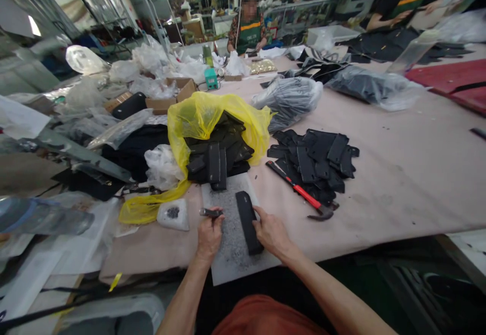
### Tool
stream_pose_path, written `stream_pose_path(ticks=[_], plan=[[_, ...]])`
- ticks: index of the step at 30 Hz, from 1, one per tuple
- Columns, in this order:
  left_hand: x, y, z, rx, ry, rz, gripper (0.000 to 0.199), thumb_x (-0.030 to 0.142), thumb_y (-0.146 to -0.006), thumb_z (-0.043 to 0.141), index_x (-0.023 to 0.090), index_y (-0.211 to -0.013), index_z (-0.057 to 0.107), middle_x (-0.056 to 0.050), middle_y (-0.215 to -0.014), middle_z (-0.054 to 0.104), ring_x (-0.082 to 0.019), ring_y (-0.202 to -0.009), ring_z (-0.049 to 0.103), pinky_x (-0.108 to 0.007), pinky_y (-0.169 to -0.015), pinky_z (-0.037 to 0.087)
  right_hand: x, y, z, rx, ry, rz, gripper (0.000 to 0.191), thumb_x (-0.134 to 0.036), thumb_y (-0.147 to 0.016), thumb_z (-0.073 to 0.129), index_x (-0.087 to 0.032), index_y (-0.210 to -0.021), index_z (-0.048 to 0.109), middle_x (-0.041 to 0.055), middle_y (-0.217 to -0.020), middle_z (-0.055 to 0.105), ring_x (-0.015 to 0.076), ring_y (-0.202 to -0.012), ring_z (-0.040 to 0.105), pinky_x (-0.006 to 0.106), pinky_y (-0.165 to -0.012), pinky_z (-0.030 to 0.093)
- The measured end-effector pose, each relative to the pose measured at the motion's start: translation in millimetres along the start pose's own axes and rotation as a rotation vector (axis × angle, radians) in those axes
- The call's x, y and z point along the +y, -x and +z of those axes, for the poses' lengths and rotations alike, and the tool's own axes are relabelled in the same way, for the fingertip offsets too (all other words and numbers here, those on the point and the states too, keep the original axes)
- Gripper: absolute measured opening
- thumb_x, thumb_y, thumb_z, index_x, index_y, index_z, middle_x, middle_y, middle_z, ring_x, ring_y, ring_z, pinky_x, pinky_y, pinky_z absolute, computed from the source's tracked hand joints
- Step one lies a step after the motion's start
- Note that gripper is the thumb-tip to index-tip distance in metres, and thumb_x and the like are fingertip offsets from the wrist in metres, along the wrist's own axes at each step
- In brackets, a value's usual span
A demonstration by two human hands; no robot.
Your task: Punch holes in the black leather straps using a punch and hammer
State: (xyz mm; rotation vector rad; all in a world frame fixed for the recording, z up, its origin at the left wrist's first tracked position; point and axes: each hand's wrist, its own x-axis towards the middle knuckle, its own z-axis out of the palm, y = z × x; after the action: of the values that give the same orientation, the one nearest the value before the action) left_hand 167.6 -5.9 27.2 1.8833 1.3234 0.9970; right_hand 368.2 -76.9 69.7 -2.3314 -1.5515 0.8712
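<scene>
My left hand [210, 234] is closed around a short metal punch [208, 213], which lies sideways in the fingers over the left part of a white board [228, 256]. Dark bits and scuffs cover the board. A long black padded piece [248, 222] rests there, its right edge gripped by my right hand [271, 231] between thumb and fingers. To the right, a claw hammer [304, 193] with a red and black handle leans against a heap of similar black pieces [307, 155]. More black pieces [217, 165] spill from a yellow plastic bag [195, 115] beyond the board.
A small white block [173, 215] with a dark patch sits left of the board. Clear bags [290, 97] of dark parts lie farther back. Plastic wrap and a cardboard box [178, 94] crowd the left. Co-workers [248, 29] are across the table, whose front edge is close to me.
</scene>
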Motion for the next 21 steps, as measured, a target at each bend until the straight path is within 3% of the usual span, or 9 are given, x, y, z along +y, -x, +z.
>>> stream_pose_path(ticks=[6,13,21], plan=[[6,-4,-7.2,-0.023,-0.013,-0.012,0.023,0.033,-0.087,0.055,0.018,-0.104,0.063,-0.007,-0.099,0.072,-0.022,-0.095,0.068,-0.038,-0.087,0.055,-1,0,-2,-0.023,0.061,-0.062,0.047,-0.029,-0.092,0.045,-0.02,-0.138,0.046,0.0123,-0.099,0.071,0.0236,-0.094,0.067,0.03,-0.078,0.044],[7,-12,-8.3,-0.064,-0.038,-0.031,0.022,0.033,-0.085,0.056,0.018,-0.101,0.062,-0.007,-0.093,0.073,-0.023,-0.091,0.069,-0.039,-0.086,0.055,-3,0,-2,-0.022,0.079,-0.112,0.044,-0.028,-0.092,0.047,-0.021,-0.135,0.049,0.0124,-0.097,0.071,0.0242,-0.092,0.068,0.03,-0.075,0.044],[2,-15,-16.0,-0.146,-0.052,0.047,0.019,0.028,-0.083,0.056,0.018,-0.098,0.063,-0.007,-0.096,0.071,-0.023,-0.091,0.067,-0.037,-0.084,0.054,-5,-2,-1,-0.025,0.113,-0.102,0.046,-0.028,-0.091,0.048,-0.021,-0.137,0.046,0.0128,-0.097,0.071,0.0255,-0.092,0.068,0.031,-0.075,0.044]])
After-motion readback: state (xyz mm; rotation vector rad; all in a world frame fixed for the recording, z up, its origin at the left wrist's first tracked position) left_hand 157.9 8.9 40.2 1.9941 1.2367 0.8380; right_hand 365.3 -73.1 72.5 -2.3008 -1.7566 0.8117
